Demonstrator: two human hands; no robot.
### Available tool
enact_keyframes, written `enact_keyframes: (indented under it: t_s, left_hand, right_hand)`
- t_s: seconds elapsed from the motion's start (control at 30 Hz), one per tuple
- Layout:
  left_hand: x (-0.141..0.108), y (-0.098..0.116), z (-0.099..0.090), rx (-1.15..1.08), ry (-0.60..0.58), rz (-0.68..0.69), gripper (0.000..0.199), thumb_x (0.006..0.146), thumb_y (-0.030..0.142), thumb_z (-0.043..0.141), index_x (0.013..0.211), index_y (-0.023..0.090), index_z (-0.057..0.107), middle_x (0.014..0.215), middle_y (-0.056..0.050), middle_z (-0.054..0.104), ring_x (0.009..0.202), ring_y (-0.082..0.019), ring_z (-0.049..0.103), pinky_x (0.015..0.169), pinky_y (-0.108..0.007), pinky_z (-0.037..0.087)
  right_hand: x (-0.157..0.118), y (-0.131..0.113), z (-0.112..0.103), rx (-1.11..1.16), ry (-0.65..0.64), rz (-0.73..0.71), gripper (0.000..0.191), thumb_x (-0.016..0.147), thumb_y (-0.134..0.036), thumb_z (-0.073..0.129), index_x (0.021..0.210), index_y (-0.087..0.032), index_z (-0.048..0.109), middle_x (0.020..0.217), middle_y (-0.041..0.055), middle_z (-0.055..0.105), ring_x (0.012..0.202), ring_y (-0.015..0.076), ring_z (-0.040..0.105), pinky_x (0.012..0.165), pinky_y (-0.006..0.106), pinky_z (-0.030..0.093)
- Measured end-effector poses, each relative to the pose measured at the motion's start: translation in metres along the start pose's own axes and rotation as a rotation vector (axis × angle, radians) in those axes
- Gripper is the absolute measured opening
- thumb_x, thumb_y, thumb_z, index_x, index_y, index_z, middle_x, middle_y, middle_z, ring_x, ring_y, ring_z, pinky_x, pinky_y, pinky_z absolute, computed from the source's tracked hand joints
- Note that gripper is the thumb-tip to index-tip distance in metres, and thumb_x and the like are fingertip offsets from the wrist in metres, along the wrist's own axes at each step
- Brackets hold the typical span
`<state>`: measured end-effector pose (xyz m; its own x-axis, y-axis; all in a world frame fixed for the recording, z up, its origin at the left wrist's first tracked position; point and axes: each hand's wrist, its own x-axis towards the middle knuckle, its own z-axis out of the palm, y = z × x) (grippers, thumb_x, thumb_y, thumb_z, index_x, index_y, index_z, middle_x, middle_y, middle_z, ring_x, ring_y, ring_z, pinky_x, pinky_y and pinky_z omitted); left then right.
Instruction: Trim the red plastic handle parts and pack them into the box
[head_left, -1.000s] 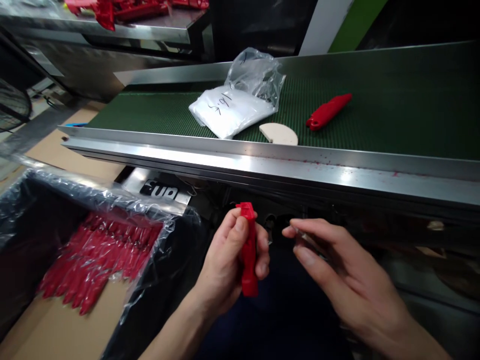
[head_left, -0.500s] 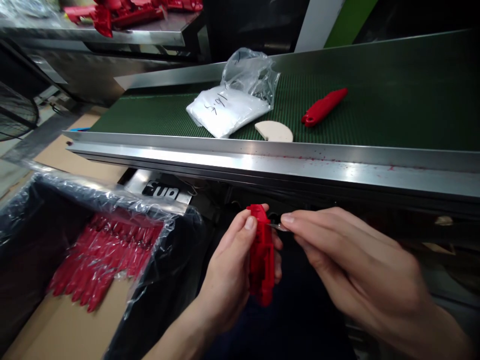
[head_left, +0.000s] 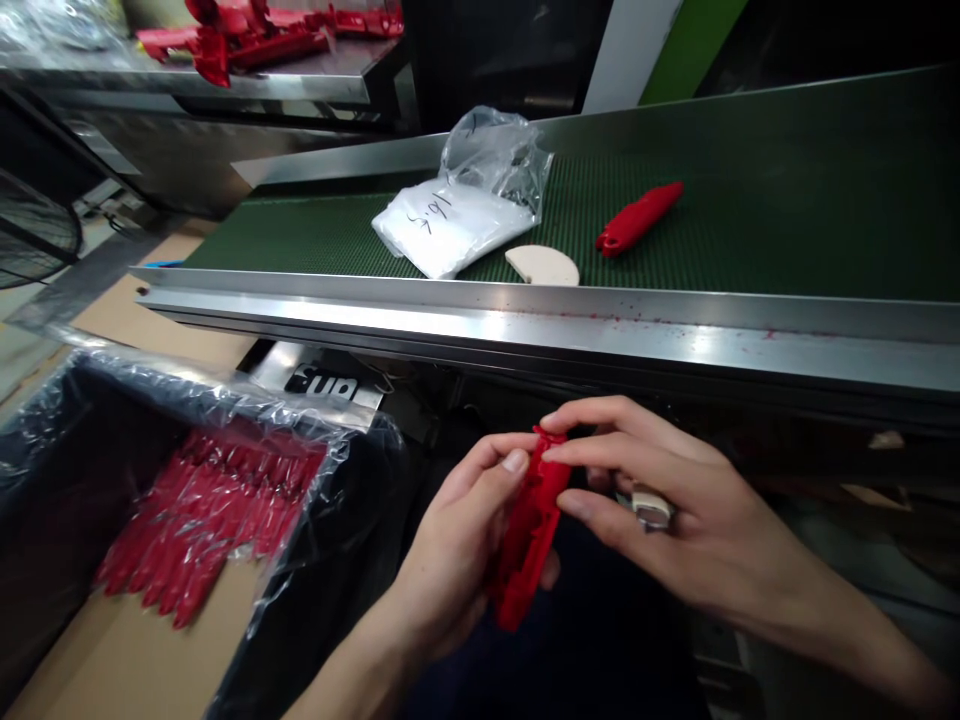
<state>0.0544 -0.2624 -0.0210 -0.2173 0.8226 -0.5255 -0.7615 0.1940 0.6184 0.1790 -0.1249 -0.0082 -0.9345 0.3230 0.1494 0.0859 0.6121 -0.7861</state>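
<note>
My left hand is wrapped round a red plastic part, its thumb near the upper end. The part is held slanted in front of the conveyor's near edge, with ribs and hollows showing on the facing side. Fingertips and thumb of my right hand touch the top and right side of the same part. A small tool with a pale end and a metal piece is tucked within my right hand, partly hidden by the fingers.
A green conveyor carries a white bag marked 16.5, a beige disc piece and another red part. Wrapped red parts lie in a plastic-lined box at left. More red pieces rest on a metal table.
The fingers of my right hand have moved onto the red part, and the tool is now back inside that hand. The part is more slanted and turned.
</note>
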Motion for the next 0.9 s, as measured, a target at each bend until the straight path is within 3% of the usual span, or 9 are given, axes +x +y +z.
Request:
enact_keyframes:
  t_s: [0.1,0.2,0.3,0.4,0.5,0.6,0.73,0.8,0.9]
  left_hand:
    - [-0.003,0.003,-0.004,-0.053,-0.077,0.03,0.038,0.092,0.051,0.047,0.115,0.022,0.056,0.078,-0.005,0.062,0.052,-0.011,0.056,0.044,-0.02,0.042]
    - [-0.005,0.004,-0.005,-0.129,-0.096,0.132,0.042,0.081,0.047,0.067,0.115,0.025,0.056,0.088,-0.003,0.06,0.065,-0.011,0.055,0.046,-0.017,0.045]
    - [-0.004,0.002,-0.004,-0.053,-0.095,0.135,0.042,0.076,0.031,0.075,0.112,0.025,0.054,0.083,0.001,0.058,0.056,-0.007,0.051,0.044,-0.016,0.042]
    - [-0.003,0.001,-0.003,0.116,-0.08,0.102,0.041,0.079,0.031,0.073,0.113,0.023,0.052,0.071,0.002,0.058,0.047,-0.006,0.049,0.044,-0.017,0.038]
    - [-0.005,-0.002,-0.002,0.327,0.012,0.187,0.045,0.075,0.029,0.078,0.112,0.022,0.054,0.086,0.0,0.062,0.065,-0.009,0.057,0.059,-0.02,0.045]
    - [-0.006,-0.009,-0.003,0.45,-0.02,0.246,0.042,0.077,0.027,0.076,0.113,0.024,0.054,0.103,-0.002,0.063,0.094,-0.015,0.058,0.082,-0.025,0.047]
    - [-0.008,-0.015,-0.004,0.55,0.008,0.333,0.048,0.079,0.026,0.074,0.119,0.027,0.048,0.113,-0.003,0.06,0.105,-0.019,0.057,0.093,-0.032,0.045]
    - [-0.008,-0.015,-0.006,0.518,-0.016,0.295,0.051,0.077,0.027,0.076,0.12,0.027,0.048,0.113,-0.003,0.06,0.106,-0.019,0.057,0.091,-0.03,0.046]
    - [-0.004,-0.015,-0.01,0.233,-0.141,0.187,0.041,0.082,0.034,0.071,0.117,0.025,0.05,0.106,-0.001,0.061,0.099,-0.013,0.059,0.081,-0.02,0.047]
  right_hand:
    - [-0.002,0.003,0.001,-0.008,0.107,0.082,0.026,0.09,-0.029,0.061,0.116,-0.032,0.061,0.126,0.0014,0.052,0.082,0.0086,0.058,0.072,0.022,0.054]
    - [-0.004,0.004,0.007,0.044,0.099,0.121,0.03,0.091,-0.03,0.059,0.122,-0.03,0.057,0.121,0.0035,0.053,0.077,0.0089,0.057,0.066,0.022,0.053]
    - [-0.005,0.004,0.013,0.073,0.067,0.154,0.031,0.092,-0.03,0.057,0.123,-0.029,0.055,0.118,0.0038,0.054,0.078,0.0092,0.056,0.067,0.022,0.053]
    - [-0.007,0.004,0.014,0.092,0.102,0.196,0.033,0.092,-0.031,0.058,0.125,-0.031,0.053,0.113,0.0016,0.056,0.08,0.0091,0.056,0.07,0.021,0.052]
    - [-0.006,0.003,0.012,0.132,0.095,0.206,0.033,0.092,-0.033,0.058,0.125,-0.034,0.054,0.11,-0.001,0.057,0.081,0.0082,0.057,0.071,0.019,0.051]
    - [-0.005,0.002,0.011,0.18,0.023,0.187,0.026,0.094,-0.033,0.056,0.12,-0.036,0.059,0.111,-0.0024,0.059,0.091,0.0089,0.06,0.078,0.019,0.051]
    - [-0.003,0.001,0.016,0.182,0.042,0.209,0.023,0.094,-0.031,0.056,0.115,-0.036,0.061,0.104,-0.0043,0.064,0.089,0.0087,0.062,0.075,0.016,0.052]
    - [-0.003,0.002,0.017,0.184,0.079,0.21,0.019,0.094,-0.028,0.057,0.11,-0.034,0.063,0.098,-0.005,0.066,0.082,0.0078,0.062,0.07,0.016,0.051]
    - [-0.005,0.004,0.014,0.234,0.114,0.134,0.018,0.092,-0.02,0.058,0.104,-0.032,0.066,0.095,-0.0053,0.068,0.084,0.008,0.064,0.072,0.016,0.051]
